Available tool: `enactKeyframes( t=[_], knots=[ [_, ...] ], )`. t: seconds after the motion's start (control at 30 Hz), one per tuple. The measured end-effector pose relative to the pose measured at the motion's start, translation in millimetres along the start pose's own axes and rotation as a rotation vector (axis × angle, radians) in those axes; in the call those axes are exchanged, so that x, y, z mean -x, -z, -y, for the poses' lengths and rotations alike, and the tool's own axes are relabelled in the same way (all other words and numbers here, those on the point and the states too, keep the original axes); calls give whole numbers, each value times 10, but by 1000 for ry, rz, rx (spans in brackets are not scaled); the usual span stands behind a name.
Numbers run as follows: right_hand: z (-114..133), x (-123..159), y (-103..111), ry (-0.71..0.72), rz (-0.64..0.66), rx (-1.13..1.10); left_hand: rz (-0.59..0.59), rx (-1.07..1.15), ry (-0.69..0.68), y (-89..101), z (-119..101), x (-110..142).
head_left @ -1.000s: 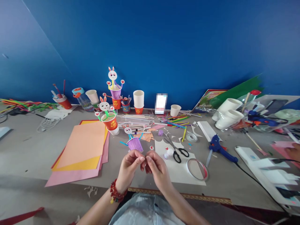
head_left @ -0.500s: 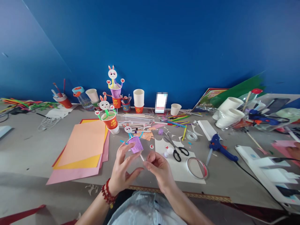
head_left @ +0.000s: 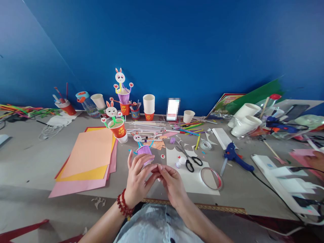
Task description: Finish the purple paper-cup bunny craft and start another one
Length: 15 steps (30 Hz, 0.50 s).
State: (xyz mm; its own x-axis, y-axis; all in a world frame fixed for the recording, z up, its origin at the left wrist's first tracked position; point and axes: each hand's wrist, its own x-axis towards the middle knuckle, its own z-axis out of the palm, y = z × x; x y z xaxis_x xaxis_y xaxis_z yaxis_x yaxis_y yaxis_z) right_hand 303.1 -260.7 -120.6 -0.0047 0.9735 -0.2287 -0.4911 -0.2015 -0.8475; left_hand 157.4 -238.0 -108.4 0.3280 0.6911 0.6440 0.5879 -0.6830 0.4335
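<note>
Over the front of the table, my left hand (head_left: 138,180) and my right hand (head_left: 172,185) meet at the fingertips. My right thumb and index finger pinch a small white strip (head_left: 159,180), mostly hidden by the fingers. The left thumb and index finger close against those fingertips; what they grip is hidden, and the other left fingers are raised. Just beyond the left hand stands a purple-coloured paper cup (head_left: 144,150) with a paper rabbit head (head_left: 137,137) and blue arms. A small round paper with a red heart (head_left: 162,156) lies right of it.
Scissors (head_left: 190,160), a tape roll (head_left: 210,179) and a white paper sheet (head_left: 199,189) lie right of my hands. A blue glue gun (head_left: 238,158) and a power strip (head_left: 273,182) are farther right. Coloured paper (head_left: 88,152) is stacked left. Another person's hand (head_left: 315,160) shows at the right edge.
The left hand opened and moved away from the right, exposing a short white strip in the right fingers. Now the left thumb and index finger have come back to the right fingertips.
</note>
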Motion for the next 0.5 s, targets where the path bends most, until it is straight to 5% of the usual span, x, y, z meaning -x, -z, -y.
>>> enactKeyframes(
  t=[0.2,0.33,0.5],
  knots=[
    [100,63,64,155,62,260,43,361,57,13,-12,-59],
    [224,158,173,282,91,534,-2,848,373,37,8,-53],
    [277,171,243,326,49,518,30,1424,667,125,-18,-81]
  ],
)
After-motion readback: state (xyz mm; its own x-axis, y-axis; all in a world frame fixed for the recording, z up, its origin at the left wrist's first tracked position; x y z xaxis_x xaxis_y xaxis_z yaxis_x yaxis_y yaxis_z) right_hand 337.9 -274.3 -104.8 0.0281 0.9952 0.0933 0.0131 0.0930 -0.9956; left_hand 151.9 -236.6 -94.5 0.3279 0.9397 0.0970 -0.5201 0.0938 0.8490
